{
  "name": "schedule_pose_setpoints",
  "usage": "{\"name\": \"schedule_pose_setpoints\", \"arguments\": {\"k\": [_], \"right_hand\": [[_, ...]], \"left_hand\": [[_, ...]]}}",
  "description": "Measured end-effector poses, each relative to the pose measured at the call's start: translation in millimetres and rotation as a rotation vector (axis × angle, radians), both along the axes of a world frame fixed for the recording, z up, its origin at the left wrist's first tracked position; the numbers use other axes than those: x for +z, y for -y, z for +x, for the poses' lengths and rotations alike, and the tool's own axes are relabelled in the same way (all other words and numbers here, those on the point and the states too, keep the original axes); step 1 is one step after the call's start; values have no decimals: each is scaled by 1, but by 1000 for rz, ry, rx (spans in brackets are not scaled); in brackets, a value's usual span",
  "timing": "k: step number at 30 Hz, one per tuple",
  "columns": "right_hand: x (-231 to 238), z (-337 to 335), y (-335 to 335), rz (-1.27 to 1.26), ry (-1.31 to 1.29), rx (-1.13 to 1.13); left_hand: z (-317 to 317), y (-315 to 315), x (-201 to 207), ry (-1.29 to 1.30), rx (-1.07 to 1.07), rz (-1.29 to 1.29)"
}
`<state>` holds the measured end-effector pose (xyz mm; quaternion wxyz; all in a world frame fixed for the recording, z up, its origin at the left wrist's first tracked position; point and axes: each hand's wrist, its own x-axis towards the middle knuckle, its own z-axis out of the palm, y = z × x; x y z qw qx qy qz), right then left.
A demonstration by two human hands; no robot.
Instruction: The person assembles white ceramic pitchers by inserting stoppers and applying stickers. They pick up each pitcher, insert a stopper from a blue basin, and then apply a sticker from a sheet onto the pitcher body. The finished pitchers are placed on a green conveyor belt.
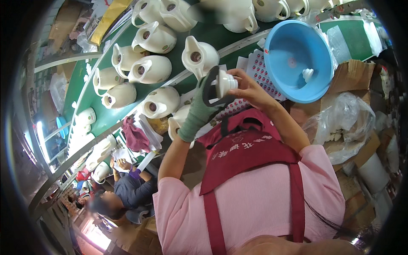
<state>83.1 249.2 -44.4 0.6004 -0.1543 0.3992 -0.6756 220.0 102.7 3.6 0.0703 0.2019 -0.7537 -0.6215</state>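
Both my hands meet over the near edge of the green bench, around a white ribbed stopper (226, 83). My left hand (203, 104), in a green glove with dark fingers, is closed on its wide side. The thumb and fingers of my bare right hand (251, 88) pinch its narrower stepped end. Just beyond my left hand stands a cream jug (204, 57) with a spout and handle, its mouth uncovered. To the right, a light blue basin (293, 44) holds another white stopper (307, 75). Sheets of red round stickers (265, 70) lie between my right hand and the basin.
Several more cream jugs (153, 70) stand along the green bench (95, 72). A maroon cloth (135, 135) hangs at its near edge. At lower left another person (134, 187) works at the bench. Cardboard and a clear plastic bag (346, 123) are on my right.
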Motion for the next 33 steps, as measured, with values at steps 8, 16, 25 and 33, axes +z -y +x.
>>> {"name": "schedule_pose_setpoints", "arguments": {"k": [8, 16, 25, 33], "right_hand": [[-103, 48, 91, 351, -1110, -148], [-95, 48, 114, 417, -1060, -287], [-94, 45, 107, 360, -984, -309], [-92, 46, 104, 366, -1005, -255]], "left_hand": [[-25, 122, -12, 148, 92, -672], [-81, 119, -25, 602, -178, -1076], [-77, 141, -30, 333, -387, -1090], [-88, 123, -39, 735, -50, -837]]}}
